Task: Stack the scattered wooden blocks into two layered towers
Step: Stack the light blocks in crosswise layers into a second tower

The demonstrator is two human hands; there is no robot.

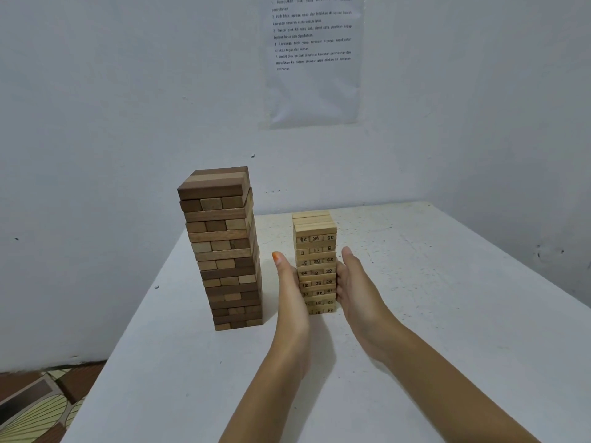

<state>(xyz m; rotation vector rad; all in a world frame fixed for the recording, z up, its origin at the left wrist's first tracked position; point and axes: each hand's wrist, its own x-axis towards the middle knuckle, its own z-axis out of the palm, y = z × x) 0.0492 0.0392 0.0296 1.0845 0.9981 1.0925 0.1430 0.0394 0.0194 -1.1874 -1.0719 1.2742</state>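
White table point(447, 330) – tall brown block tower point(225, 251) stands at its back left, shorter pale numbered tower point(316, 266) just to its right. Left hand point(289, 292) and right hand point(356, 289) press flat on the pale tower's sides – fingers straight, not curled round it.

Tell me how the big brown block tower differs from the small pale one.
The tower of mixed dark and light brown wooden blocks is taller and wider than the pale wooden tower. The brown tower's blocks are plain; the pale tower's bear printed numbers. The brown tower stands untouched; the left hand and right hand press the pale tower's sides. Both stand upright on the white table.
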